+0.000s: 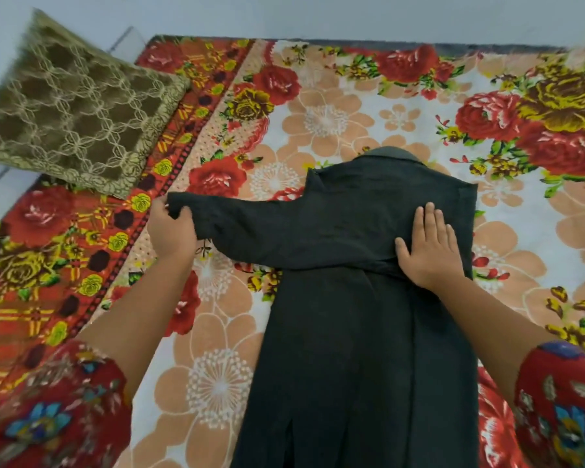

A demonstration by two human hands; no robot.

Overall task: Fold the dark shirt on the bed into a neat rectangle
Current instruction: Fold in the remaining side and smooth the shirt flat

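– What is the dark shirt (pixel 352 298) made of?
– Thin matt cloth, softly creased; no sheen at all.
– And the bed cover (pixel 318 106) under it?
– Printed floral cloth, plush-looking, with a faint sheen on the red roses; the cushion (pixel 71 106) at far left is brown velvety fabric overlaid with pale, rough lace netting.

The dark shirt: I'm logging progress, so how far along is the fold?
Early. The dark shirt lies flat on the bed, its right side apparently already folded in. The left hand grips the sleeve cuff; the right hand presses the body flat. Left: sleeve in, then lengthwise folds.
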